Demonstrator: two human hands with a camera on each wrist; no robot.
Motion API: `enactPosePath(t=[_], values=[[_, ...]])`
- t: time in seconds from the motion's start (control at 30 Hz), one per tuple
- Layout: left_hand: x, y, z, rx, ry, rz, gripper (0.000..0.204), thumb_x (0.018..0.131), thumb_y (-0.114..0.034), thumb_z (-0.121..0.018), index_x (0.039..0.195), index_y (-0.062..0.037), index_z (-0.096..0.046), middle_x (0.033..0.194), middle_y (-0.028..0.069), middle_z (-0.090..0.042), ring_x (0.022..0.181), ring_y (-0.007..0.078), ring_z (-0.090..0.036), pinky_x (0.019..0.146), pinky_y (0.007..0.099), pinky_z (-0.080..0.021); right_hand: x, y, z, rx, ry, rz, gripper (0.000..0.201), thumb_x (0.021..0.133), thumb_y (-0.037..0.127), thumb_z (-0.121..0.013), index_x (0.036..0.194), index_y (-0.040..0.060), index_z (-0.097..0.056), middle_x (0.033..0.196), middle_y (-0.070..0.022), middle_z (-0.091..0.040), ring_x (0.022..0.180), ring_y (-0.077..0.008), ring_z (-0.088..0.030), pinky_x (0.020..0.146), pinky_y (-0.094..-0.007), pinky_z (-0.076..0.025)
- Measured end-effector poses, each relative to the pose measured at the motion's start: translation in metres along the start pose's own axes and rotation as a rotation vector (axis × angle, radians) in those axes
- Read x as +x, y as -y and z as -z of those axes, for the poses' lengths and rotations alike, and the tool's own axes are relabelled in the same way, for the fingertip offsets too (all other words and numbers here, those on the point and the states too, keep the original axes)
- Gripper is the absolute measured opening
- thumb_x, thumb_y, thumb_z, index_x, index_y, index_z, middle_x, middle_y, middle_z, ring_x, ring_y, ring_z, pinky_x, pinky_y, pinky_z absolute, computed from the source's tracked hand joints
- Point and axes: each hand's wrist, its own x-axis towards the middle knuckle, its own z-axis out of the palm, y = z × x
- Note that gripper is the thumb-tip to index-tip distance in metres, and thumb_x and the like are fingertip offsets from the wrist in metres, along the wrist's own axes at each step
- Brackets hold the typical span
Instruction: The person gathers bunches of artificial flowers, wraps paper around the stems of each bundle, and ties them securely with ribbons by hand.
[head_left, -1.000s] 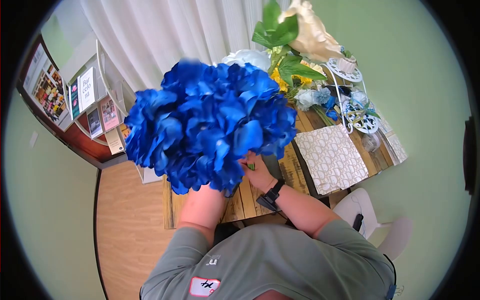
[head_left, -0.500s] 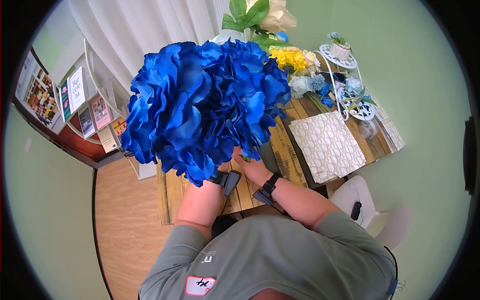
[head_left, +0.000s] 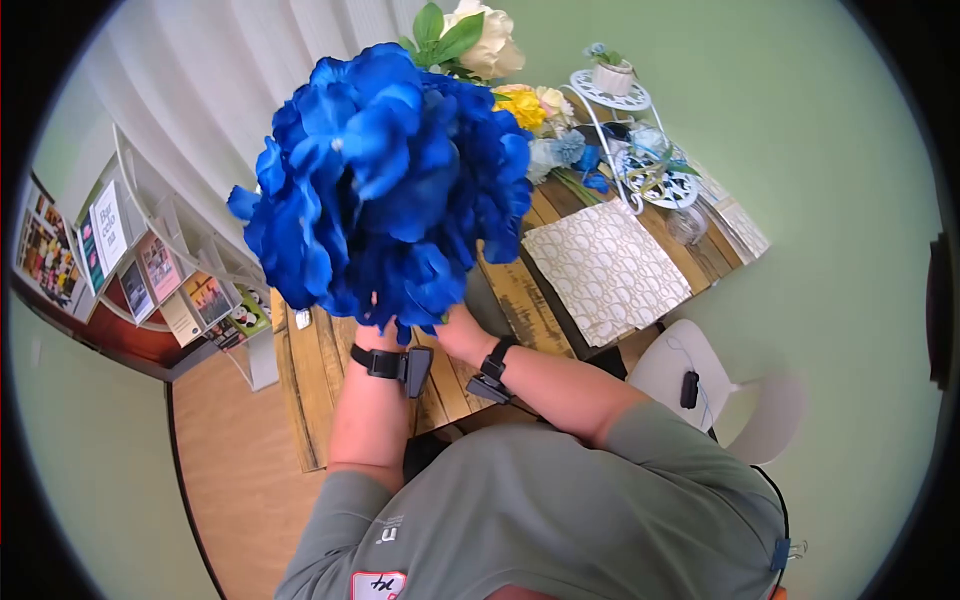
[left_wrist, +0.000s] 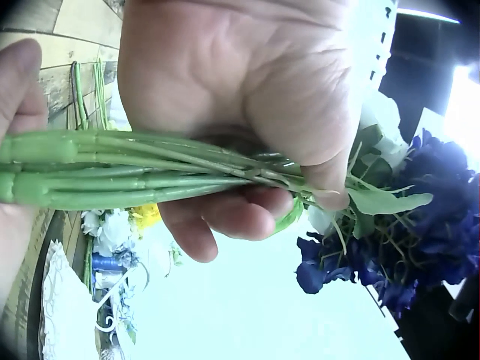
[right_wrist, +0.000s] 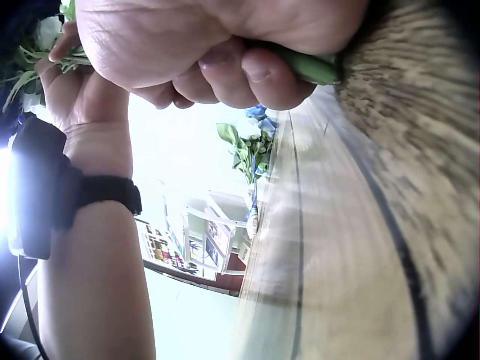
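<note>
A large bunch of blue hydrangea flowers (head_left: pixel 390 190) stands in front of me and hides most of my fingers in the head view. In the left wrist view, my left hand (left_wrist: pixel 240 82) grips a bundle of green stems (left_wrist: pixel 135 172) just below the leaves, thumb and fingers wrapped round it. White blooms (left_wrist: pixel 382 127) show beside the blue ones. Lower on the same stems, near their ends, is my right hand (head_left: pixel 462 335). Its fingers curl round them in the right wrist view, where a green stem end (right_wrist: pixel 319 69) sticks out.
Behind the bunch stands a cream flower (head_left: pixel 485 42) with leaves. Yellow flowers (head_left: pixel 522 106) and a white tiered stand (head_left: pixel 612 98) are at the table's back right. Patterned paper (head_left: pixel 605 270) lies on the wooden table (head_left: pixel 310 390), with a white chair (head_left: pixel 665 370) to the right.
The blue bunch has shifted left and slightly up in the head view, uncovering my left wrist strap. The surroundings have also slid left in view. Both hands keep holding the stems.
</note>
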Motion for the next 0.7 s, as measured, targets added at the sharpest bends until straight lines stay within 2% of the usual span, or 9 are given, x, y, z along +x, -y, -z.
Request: enactPosePath(t=[0.07, 0.13, 0.23, 0.4, 0.47, 0.57, 0.6, 0.67, 0.7], values=[[-0.032, 0.004, -0.003, -0.015, 0.013, 0.002, 0.023, 0.103, -0.030, -0.053, 0.086, -0.0149, -0.045, 0.069, -0.0028, -0.040, 0.052, 0.0097, -0.036, 0.046, 0.0264, -0.027, -0.004, 0.013, 0.003, -0.058, 0.076, -0.224, 0.026, 0.096, 0.023, -0.065, 0.111, 0.0024, -0.066, 0.093, -0.0170, -0.070, 0.087, -0.0296, -0.066, 0.080, -0.0398, -0.049], [-0.032, 0.009, -0.005, -0.026, 0.016, 0.008, 0.023, 0.103, -0.030, -0.053, 0.086, -0.0150, -0.045, 0.069, -0.0027, -0.041, 0.052, 0.0097, -0.036, 0.046, 0.0264, -0.027, -0.007, 0.036, 0.002, -0.047, 0.023, -0.199, 0.024, 0.097, 0.024, -0.063, 0.107, 0.0029, -0.066, 0.089, -0.0173, -0.068, 0.084, -0.0299, -0.064, 0.078, -0.0400, -0.049], [-0.029, 0.015, -0.003, -0.114, -0.233, 0.122, 0.033, 0.108, -0.036, -0.044, 0.090, -0.0087, -0.046, 0.059, -0.0028, -0.031, 0.045, 0.0093, -0.028, 0.043, 0.0258, -0.023, -0.008, 0.045, 0.004, -0.102, 0.045, -0.192, 0.022, 0.098, 0.023, -0.062, 0.104, 0.0021, -0.064, 0.087, -0.0164, -0.068, 0.081, -0.0283, -0.063, 0.077, -0.0399, -0.049], [-0.040, -0.004, -0.026, 0.014, -0.248, 0.053, 0.037, 0.109, -0.039, -0.043, 0.087, -0.0086, -0.044, 0.059, -0.0022, -0.032, 0.045, 0.0087, -0.027, 0.042, 0.0262, -0.022, -0.018, 0.050, 0.008, -0.110, 0.115, -0.269, 0.024, 0.095, 0.022, -0.065, 0.104, 0.0005, -0.062, 0.086, -0.0142, -0.067, 0.082, -0.0256, -0.063, 0.076, -0.0385, -0.049], [-0.044, -0.009, -0.034, 0.024, -0.304, 0.088, 0.035, 0.105, -0.027, -0.050, 0.076, -0.0121, -0.038, 0.061, -0.0020, -0.029, 0.048, 0.0109, -0.028, 0.045, 0.0277, -0.024, -0.026, 0.058, 0.013, -0.125, 0.127, -0.227, 0.026, 0.093, 0.022, -0.066, 0.107, 0.0006, -0.062, 0.091, -0.0139, -0.067, 0.084, -0.0257, -0.064, 0.078, -0.0375, -0.050], [-0.046, -0.005, -0.021, 0.099, -0.275, 0.056, 0.037, 0.108, -0.038, -0.045, 0.087, -0.0081, -0.045, 0.059, -0.0023, -0.033, 0.046, 0.0097, -0.029, 0.044, 0.0284, -0.026, -0.042, 0.085, 0.028, -0.083, 0.151, -0.208, 0.033, 0.090, 0.022, -0.069, 0.114, 0.0007, -0.062, 0.100, -0.0138, -0.067, 0.091, -0.0269, -0.065, 0.084, -0.0370, -0.050], [-0.049, 0.023, 0.014, 0.097, -0.280, 0.054, 0.037, 0.108, -0.038, -0.045, 0.087, -0.0081, -0.045, 0.059, -0.0023, -0.033, 0.046, 0.0097, -0.029, 0.044, 0.0284, -0.026, -0.047, 0.094, 0.038, -0.027, 0.165, -0.233, 0.037, 0.088, 0.022, -0.070, 0.117, 0.0008, -0.062, 0.105, -0.0140, -0.067, 0.095, -0.0280, -0.065, 0.087, -0.0375, -0.051], [-0.038, 0.053, 0.117, -0.970, -0.340, 0.302, 0.032, 0.108, -0.035, -0.045, 0.087, -0.0113, -0.047, 0.059, -0.0042, -0.031, 0.048, 0.0112, -0.029, 0.046, 0.0288, -0.027, -0.054, 0.110, 0.075, -0.458, 0.099, 0.007, 0.044, 0.085, 0.020, -0.073, 0.124, 0.0016, -0.061, 0.113, -0.0178, -0.062, 0.105, -0.0284, -0.063, 0.093, -0.0386, -0.049], [-0.042, 0.079, 0.154, -1.508, -0.344, 0.418, 0.029, 0.108, -0.033, -0.045, 0.087, -0.0130, -0.048, 0.059, -0.0052, -0.030, 0.049, 0.0120, -0.029, 0.047, 0.0291, -0.027, -0.057, 0.114, 0.094, -0.635, 0.042, 0.021, 0.043, 0.085, 0.020, -0.073, 0.122, 0.0012, -0.062, 0.112, -0.0180, -0.063, 0.105, -0.0313, -0.062, 0.094, -0.0402, -0.049]])
